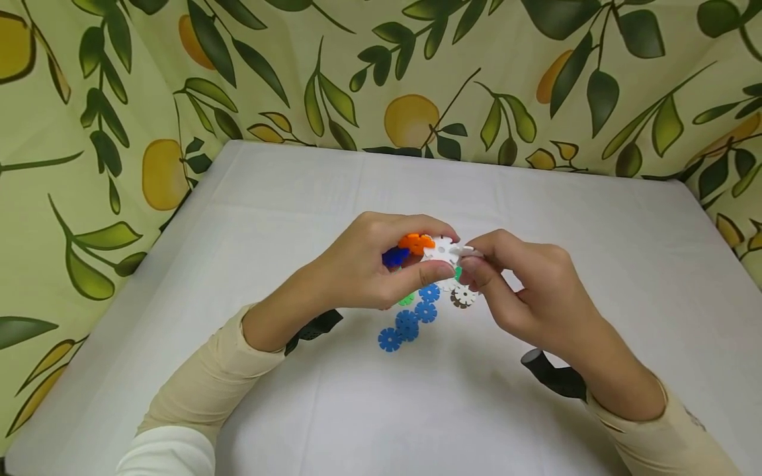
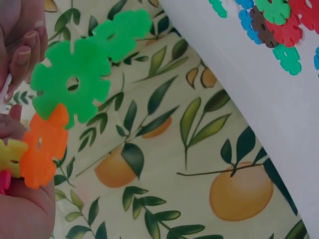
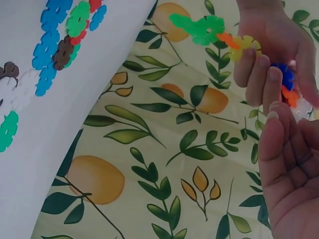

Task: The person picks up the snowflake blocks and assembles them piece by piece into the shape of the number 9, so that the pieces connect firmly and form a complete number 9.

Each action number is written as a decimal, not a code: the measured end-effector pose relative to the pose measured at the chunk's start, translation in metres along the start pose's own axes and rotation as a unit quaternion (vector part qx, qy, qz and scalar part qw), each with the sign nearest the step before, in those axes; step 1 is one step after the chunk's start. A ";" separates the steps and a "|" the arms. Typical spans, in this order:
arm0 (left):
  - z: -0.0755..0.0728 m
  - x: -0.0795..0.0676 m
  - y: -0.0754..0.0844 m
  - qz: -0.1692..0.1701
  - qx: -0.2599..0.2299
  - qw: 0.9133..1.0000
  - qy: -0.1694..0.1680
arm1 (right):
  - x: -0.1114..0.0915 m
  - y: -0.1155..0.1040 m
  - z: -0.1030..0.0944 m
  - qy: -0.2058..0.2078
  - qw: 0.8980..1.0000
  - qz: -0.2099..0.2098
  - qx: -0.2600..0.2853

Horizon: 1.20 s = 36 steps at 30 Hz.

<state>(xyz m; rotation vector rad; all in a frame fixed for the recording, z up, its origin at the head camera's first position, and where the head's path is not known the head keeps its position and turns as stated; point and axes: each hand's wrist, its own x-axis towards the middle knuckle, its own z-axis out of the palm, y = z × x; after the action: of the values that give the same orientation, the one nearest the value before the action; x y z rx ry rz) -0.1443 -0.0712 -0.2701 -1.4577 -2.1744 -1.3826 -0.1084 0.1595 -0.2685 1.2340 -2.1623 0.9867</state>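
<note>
Right now, you hold a chain of notched plastic discs (image 1: pixel 416 244) over the middle of the table, in your left hand (image 1: pixel 360 264). Its forefinger and thumb stand only about a disc's width apart, gripping a white disc (image 1: pixel 439 251) at the chain's right end by its far and near edges. Next to that come the orange one and, farther left against your palm, a dark blue disc (image 1: pixel 395 256). The wrist views show more of the chain past your curled fingers: two green discs (image 2: pixel 73 83), another orange disc (image 2: pixel 45 146), a yellow disc (image 2: pixel 12 158) and a bit of pink.

Your right hand (image 1: pixel 536 284) has its thumb and forefinger nearly closed, pinching a second white disc (image 1: pixel 469 252) seen edge-on. It meets the right side of the held white disc; whether the notches are engaged, you cannot tell.

On the white tablecloth (image 1: pixel 327 410), loose pieces lie beyond and below your hands: a line of blue discs (image 1: pixel 407 325) running toward the near side, a light green disc (image 1: pixel 407 299) partly hidden by your left thumb, and to the right a white piece (image 1: pixel 464 295) overlapping a brown one. The left wrist view adds red discs (image 2: pixel 285 32) there. A curtain (image 1: pixel 411 119) printed with oranges and leaves hangs along the far and left sides.
</note>
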 end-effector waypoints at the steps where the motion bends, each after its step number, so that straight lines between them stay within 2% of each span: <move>1: 0.000 0.000 0.000 -0.005 -0.005 1.000 -0.001 | 0.000 0.000 0.000 0.001 1.000 0.001 0.008; 6: -0.003 0.001 -0.001 -0.025 0.008 1.000 -0.002 | 0.001 0.004 -0.004 -0.010 0.999 0.023 0.039; 11: -0.008 0.001 -0.001 -0.067 0.041 0.997 -0.017 | 0.002 0.013 -0.006 -0.035 0.997 0.069 0.032; 13: -0.010 0.001 -0.001 -0.084 0.046 0.995 -0.026 | 0.001 0.019 -0.007 -0.057 0.994 0.090 0.015; 15: -0.012 0.000 -0.001 -0.098 0.047 0.993 -0.036 | 0.000 0.027 -0.007 -0.100 0.988 0.118 -0.016; 17: -0.013 0.000 -0.002 -0.108 0.049 0.992 -0.044 | -0.002 0.036 -0.005 -0.167 0.972 0.154 -0.052; 18: -0.013 0.000 -0.002 -0.111 0.050 0.992 -0.046 | -0.004 0.040 -0.004 -0.207 0.961 0.174 -0.066; 22: -0.013 -0.001 -0.003 -0.121 0.037 0.991 -0.044 | -0.011 0.055 0.006 -0.356 0.898 0.246 -0.086; 24: -0.014 -0.001 -0.004 -0.131 0.005 0.990 -0.042 | -0.014 0.060 0.012 -0.403 0.870 0.272 -0.086; 25: -0.014 -0.001 -0.004 -0.140 -0.015 0.989 -0.041 | -0.016 0.063 0.015 -0.417 0.861 0.278 -0.087; 26: -0.015 0.000 -0.004 -0.149 -0.039 0.987 -0.042 | -0.017 0.065 0.018 -0.424 0.856 0.283 -0.091; 27: -0.015 0.000 -0.004 -0.157 -0.065 0.985 -0.042 | -0.018 0.067 0.020 -0.426 0.855 0.281 -0.094; 31: -0.017 0.002 -0.006 -0.184 -0.142 0.972 -0.033 | -0.021 0.073 0.026 -0.417 0.863 0.269 -0.098; 36: -0.017 0.003 -0.006 -0.187 -0.174 0.967 -0.021 | -0.021 0.074 0.022 -0.429 0.859 0.272 -0.064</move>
<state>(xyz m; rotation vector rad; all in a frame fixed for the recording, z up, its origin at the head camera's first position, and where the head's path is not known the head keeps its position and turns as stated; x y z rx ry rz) -0.1563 -0.0832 -0.2625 -1.2186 -2.4165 -1.9613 -0.1635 0.1790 -0.3236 1.1302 -3.3463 0.4648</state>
